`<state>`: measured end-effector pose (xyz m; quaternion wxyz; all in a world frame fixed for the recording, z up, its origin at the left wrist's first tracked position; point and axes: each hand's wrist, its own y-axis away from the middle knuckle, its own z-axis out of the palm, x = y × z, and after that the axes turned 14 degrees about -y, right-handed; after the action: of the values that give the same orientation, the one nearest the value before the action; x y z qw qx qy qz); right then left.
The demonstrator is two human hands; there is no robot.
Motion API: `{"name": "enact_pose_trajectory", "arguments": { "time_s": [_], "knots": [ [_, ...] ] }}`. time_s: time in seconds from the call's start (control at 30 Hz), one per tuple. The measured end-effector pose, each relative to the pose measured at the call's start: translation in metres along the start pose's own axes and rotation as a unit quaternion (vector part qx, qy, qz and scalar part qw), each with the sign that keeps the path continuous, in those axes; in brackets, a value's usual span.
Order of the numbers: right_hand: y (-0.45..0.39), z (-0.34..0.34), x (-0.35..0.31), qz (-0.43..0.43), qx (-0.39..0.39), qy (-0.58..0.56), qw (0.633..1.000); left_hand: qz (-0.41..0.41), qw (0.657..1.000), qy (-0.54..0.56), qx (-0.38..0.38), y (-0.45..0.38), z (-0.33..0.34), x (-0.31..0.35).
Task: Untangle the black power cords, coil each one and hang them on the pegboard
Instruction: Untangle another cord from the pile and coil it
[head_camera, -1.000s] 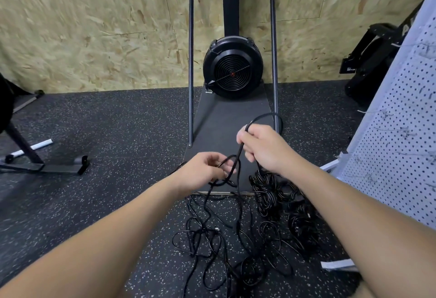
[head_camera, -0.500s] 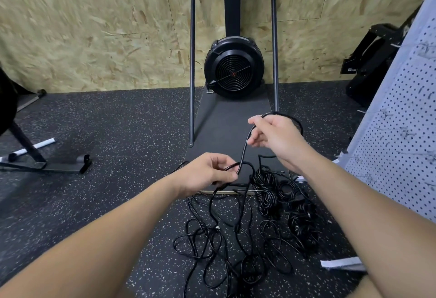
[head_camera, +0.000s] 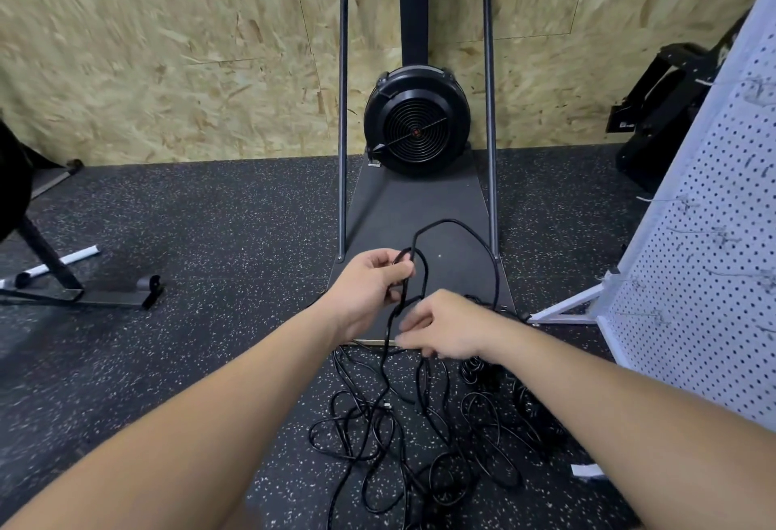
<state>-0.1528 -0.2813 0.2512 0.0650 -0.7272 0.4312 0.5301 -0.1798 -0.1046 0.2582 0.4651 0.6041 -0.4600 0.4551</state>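
Cord (head_camera: 455,224) loops up and away from the left hand (head_camera: 369,292), which grips its strands; slack drops straight down to the right hand (head_camera: 445,330), fingers blurred, apparently pinching a strand. Thin, glossy black tangle (head_camera: 411,437) sprawls on the floor below; pegboard (head_camera: 697,261) stands right.

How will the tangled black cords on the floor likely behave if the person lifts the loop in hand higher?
The cords look floppy: the loop held by the left hand sags into curves. They will probably snag and drag neighbours up, since strands cross repeatedly. Rolling seems unlikely.
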Motion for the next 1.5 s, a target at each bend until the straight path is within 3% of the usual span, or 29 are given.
{"name": "enact_pose_trajectory", "arguments": {
  "time_s": [0.1,0.23,0.5,0.7,0.93,1.1,1.17,1.3,1.4,1.5],
  "knots": [
    [-0.004,0.023,0.004,0.005,-0.004,-0.107,0.994,0.005,1.0,0.01,0.009,-0.002,0.003,0.002],
    [-0.01,0.039,0.002,-0.005,0.046,-0.204,0.978,0.007,1.0,0.016,0.005,-0.003,0.0,0.003],
    [0.0,0.019,-0.027,-0.074,0.122,-0.173,0.975,0.03,0.985,-0.125,0.114,-0.006,-0.024,-0.005],
    [0.008,-0.019,-0.046,-0.176,0.217,-0.15,0.948,0.035,0.994,-0.094,0.048,0.005,-0.024,-0.006],
    [0.016,-0.055,-0.065,-0.268,0.304,-0.281,0.87,0.052,0.98,-0.186,-0.041,0.017,-0.013,-0.01],
    [0.018,-0.067,-0.067,-0.288,0.253,-0.388,0.838,0.06,0.977,-0.202,-0.007,0.016,-0.006,-0.013],
    [0.018,-0.068,-0.064,-0.253,0.234,-0.357,0.868,0.063,0.98,-0.187,0.026,0.014,-0.005,-0.009],
    [0.021,-0.055,-0.045,-0.104,0.197,-0.141,0.965,0.046,0.99,-0.117,0.059,0.011,-0.006,0.003],
    [0.02,-0.036,-0.034,-0.067,0.08,-0.077,0.992,0.045,0.996,-0.053,0.049,0.008,-0.006,0.013],
    [0.016,-0.027,-0.027,-0.075,0.032,0.018,0.996,0.053,0.997,-0.04,0.045,0.005,-0.005,0.016]
  ]
}}
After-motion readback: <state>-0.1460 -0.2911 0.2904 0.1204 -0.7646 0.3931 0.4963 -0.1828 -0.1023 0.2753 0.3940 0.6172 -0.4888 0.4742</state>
